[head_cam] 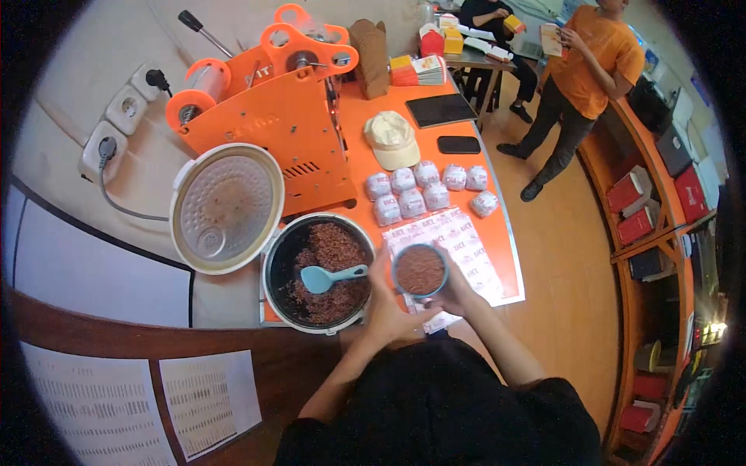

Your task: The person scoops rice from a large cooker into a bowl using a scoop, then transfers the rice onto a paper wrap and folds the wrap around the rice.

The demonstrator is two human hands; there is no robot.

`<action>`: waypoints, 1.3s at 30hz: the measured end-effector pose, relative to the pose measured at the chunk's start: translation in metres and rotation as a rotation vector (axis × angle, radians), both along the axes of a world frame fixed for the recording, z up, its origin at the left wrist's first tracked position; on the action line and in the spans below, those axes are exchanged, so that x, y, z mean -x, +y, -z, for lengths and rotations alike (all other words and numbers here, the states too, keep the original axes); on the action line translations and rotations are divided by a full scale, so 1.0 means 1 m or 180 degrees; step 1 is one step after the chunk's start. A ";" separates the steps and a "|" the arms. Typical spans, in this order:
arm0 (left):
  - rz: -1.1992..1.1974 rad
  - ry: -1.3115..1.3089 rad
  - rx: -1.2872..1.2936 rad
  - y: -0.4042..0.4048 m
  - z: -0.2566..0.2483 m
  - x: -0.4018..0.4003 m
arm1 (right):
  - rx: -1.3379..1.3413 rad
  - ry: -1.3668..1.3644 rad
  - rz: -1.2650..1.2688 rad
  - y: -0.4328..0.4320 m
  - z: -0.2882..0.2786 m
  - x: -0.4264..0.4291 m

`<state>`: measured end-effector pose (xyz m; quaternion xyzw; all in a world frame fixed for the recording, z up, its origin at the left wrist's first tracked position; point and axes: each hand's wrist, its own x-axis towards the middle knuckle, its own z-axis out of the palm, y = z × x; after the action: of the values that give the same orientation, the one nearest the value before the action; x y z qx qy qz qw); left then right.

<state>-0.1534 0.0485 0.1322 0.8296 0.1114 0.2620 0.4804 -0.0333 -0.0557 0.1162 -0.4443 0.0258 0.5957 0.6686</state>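
My right hand (457,294) holds a blue cup (447,278) filled to near its rim with reddish-brown cooked rice (419,270). Close along the cup's left side is my left hand (389,309), thumb stretched below it; whether it touches the cup I cannot tell. Beneath both hands lie printed wrapping paper sheets (466,247). To the left stands an uncovered rice cooker (270,291), its lid (227,201) raised. A light-blue rice paddle (320,279) rests on the rice inside. Several paper-wrapped rice balls (412,203) sit behind the sheets.
An orange sealing machine (280,128) stands behind the cooker. A cream cap (391,140), a tablet (441,110), a phone (459,144) and folded cartons (419,71) lie on the orange table. Two people (588,64) handle cartons farther back. Shelves (632,250) line the right side.
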 end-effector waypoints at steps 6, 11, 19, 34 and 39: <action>0.1229 0.0862 -0.0360 -0.031 0.122 -0.016 | 0.1384 -0.2082 0.0992 -0.051 0.088 -0.036; 0.1934 0.0914 -0.1024 -0.043 0.188 -0.005 | 0.2052 -0.6181 -0.0250 -0.054 0.151 -0.020; 0.1610 0.0058 -0.1713 -0.044 0.211 0.000 | 0.1245 -0.4208 0.1825 -0.075 0.153 -0.068; 0.0863 0.1028 -0.0367 -0.042 0.160 -0.001 | 0.1493 -0.5827 -0.0470 -0.109 0.120 -0.093; 0.0709 0.0411 -0.0405 -0.040 0.170 0.004 | 0.0543 -0.6372 -0.2099 -0.136 0.109 -0.054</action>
<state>-0.1574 0.0087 -0.0379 0.8807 0.0325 0.1597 0.4447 0.0211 -0.1920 0.0075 -0.7635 -0.6174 0.1060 0.1566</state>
